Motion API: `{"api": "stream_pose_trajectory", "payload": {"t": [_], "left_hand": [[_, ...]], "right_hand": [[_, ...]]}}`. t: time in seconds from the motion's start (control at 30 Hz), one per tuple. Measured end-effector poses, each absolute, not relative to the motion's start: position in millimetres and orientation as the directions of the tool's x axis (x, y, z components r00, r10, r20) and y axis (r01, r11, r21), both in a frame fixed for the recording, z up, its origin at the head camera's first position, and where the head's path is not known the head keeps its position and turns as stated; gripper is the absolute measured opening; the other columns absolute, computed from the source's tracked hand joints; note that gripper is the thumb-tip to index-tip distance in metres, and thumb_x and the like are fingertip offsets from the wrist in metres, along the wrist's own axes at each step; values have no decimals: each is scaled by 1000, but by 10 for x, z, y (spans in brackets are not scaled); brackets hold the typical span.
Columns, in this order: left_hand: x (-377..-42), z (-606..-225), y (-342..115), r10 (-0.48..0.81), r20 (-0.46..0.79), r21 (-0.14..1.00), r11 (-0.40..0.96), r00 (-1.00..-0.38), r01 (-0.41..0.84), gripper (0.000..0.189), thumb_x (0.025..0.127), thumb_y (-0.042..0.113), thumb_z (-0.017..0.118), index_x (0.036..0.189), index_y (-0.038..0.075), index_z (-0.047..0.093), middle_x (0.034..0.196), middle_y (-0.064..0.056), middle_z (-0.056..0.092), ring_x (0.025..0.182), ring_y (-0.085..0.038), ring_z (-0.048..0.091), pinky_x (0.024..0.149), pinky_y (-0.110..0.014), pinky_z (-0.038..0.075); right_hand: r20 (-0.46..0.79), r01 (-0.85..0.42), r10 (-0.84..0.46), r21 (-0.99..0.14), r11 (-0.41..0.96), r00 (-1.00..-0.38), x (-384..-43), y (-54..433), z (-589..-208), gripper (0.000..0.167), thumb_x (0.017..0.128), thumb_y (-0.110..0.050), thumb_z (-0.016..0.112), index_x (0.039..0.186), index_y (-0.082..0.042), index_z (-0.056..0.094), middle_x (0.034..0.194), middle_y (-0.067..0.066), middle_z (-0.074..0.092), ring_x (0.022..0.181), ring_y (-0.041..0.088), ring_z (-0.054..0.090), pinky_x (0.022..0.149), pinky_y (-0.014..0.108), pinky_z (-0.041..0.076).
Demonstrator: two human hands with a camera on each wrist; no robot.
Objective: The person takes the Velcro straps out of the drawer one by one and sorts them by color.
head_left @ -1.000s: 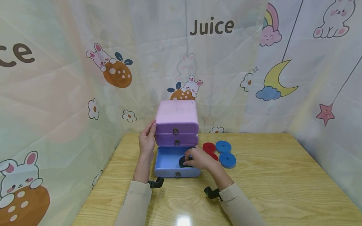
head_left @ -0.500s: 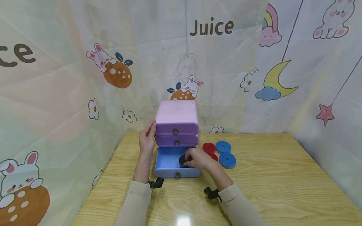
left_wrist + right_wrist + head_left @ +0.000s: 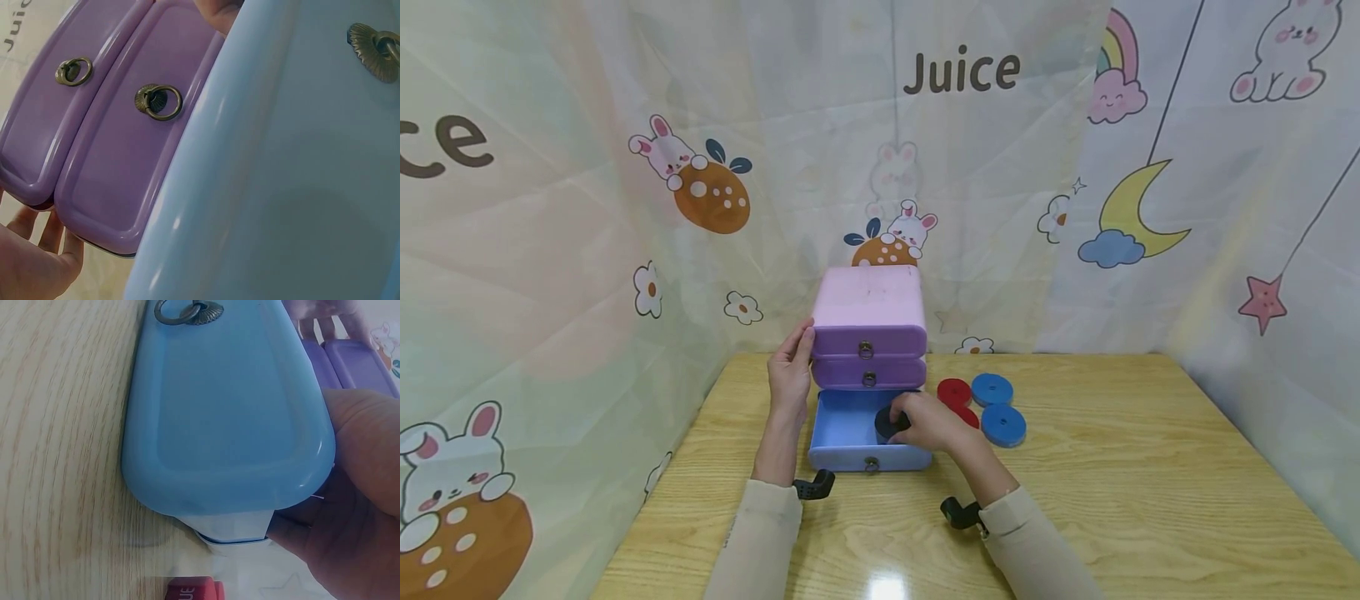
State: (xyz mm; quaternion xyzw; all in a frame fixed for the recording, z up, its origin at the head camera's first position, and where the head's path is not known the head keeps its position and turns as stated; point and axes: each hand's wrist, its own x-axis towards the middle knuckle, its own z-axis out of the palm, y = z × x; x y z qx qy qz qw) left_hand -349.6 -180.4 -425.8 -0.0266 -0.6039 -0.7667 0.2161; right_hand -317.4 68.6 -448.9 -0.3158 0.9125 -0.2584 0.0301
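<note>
In the head view, a small chest has a pink top, two purple drawers pushed in and a light blue bottom drawer pulled out. My left hand rests against the chest's left side, its fingertips touching the purple part in the left wrist view. Inside the blue drawer, toward its right, is a black disc-shaped roll. My right hand reaches over the drawer's right wall and pinches this roll, covering part of it. The right wrist view shows the blue drawer front beside my hand; the roll is hidden there.
Right of the chest lie two blue disc-shaped rolls and two red ones, one partly behind my right hand. They rest on a wood-grain table. A printed curtain stands behind and at both sides.
The black roll has tilted or risen slightly under my right hand's fingers. My left hand and the chest have stayed in place.
</note>
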Motion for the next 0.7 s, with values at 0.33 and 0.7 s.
{"api": "stream_pose_trajectory", "payload": {"t": [0.33, 0.7], "left_hand": [[-3489, -4248, -1795, -296, 307, 917, -163, -905, 364, 47, 96, 48, 72, 135, 24, 72, 142, 2, 68, 130, -14, 63, 108, -28, 52], [-3484, -4249, -1796, -298, 307, 913, -175, -904, 368, 47, 95, 49, 73, 135, 23, 72, 141, 2, 68, 131, -14, 63, 113, -34, 50]], "right_hand": [[73, -567, -607, -456, 686, -792, -3154, 699, -4464, 23, 91, -22, 83, 104, -8, 71, 104, 2, 70, 94, 19, 60, 90, 42, 56], [52, -596, -647, -453, 663, -760, -3129, 743, -4380, 22, 94, -25, 79, 107, -10, 69, 103, 0, 69, 92, 17, 59, 87, 38, 56]]}}
